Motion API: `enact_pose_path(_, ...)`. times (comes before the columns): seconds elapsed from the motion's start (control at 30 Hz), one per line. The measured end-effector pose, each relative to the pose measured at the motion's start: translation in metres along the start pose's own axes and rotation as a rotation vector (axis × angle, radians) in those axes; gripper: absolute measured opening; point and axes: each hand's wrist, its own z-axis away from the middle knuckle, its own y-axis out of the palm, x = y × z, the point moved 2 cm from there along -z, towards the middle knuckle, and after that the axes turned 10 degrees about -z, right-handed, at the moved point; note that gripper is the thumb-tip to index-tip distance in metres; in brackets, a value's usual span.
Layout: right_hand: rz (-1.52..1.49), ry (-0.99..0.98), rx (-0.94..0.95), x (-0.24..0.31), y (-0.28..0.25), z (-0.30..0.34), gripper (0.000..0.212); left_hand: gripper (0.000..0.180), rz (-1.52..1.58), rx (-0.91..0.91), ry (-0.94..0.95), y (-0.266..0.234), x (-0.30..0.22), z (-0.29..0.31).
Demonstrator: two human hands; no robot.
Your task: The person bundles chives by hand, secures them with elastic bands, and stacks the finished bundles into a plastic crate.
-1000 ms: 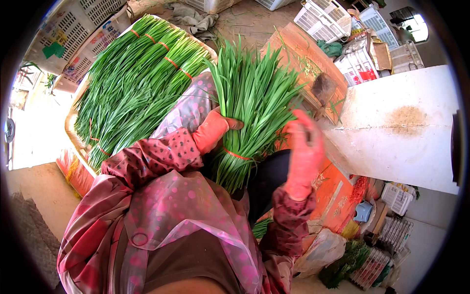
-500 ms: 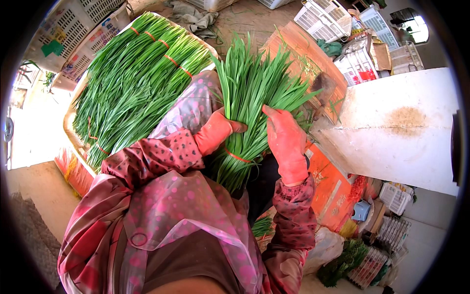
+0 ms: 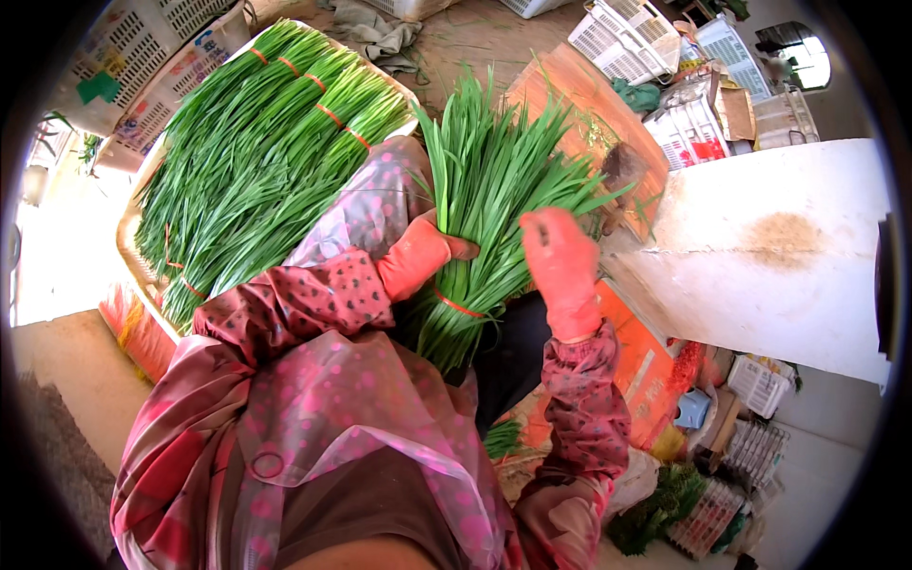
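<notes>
My left hand, in a coral rubber glove, is closed round a fanned bunch of garlic chives resting over my lap, its thumb across the leaves. An orange-red band circles the bunch below that hand. My right hand, in a matching glove, is held just right of the leaves, apart from them, its fingers curled and slightly blurred. Whatever it may hold is hidden. To the left, a pale crate is packed with chive bundles tied with similar bands.
An orange-brown board with leaf scraps lies beyond my right hand. A stained white panel stands at the right. White plastic crates are stacked at the back, with others at far left. More greens lie at lower right.
My right hand has come away from the chive leaves, moving slightly right, and its fingers have curled in. My left hand keeps its hold on the bunch.
</notes>
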Motion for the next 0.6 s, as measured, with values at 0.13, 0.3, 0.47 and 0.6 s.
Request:
enact_pose_path(0.13,-0.682,0.653,-0.376,-0.037,-0.06,0.007,0.036,0.05,0.159,-0.058,-0.089,-0.017,-0.003,-0.008)
enact_pose_path(0.3,-0.449,0.654,0.062,-0.084,-0.029,0.06,0.067,0.045,0.306,-0.041,-0.163,-0.031,-0.005,-0.023)
enact_pose_path(0.47,-1.294,0.552,0.08,-0.01,0.054,0.06,0.067,0.046,0.306,0.054,-0.125,-0.026,0.001,-0.026)
enact_pose_path(0.6,-1.389,0.66,-0.097,-0.005,0.068,0.061,0.044,0.066,0.118,0.063,0.15,-0.01,-0.028,-0.011)
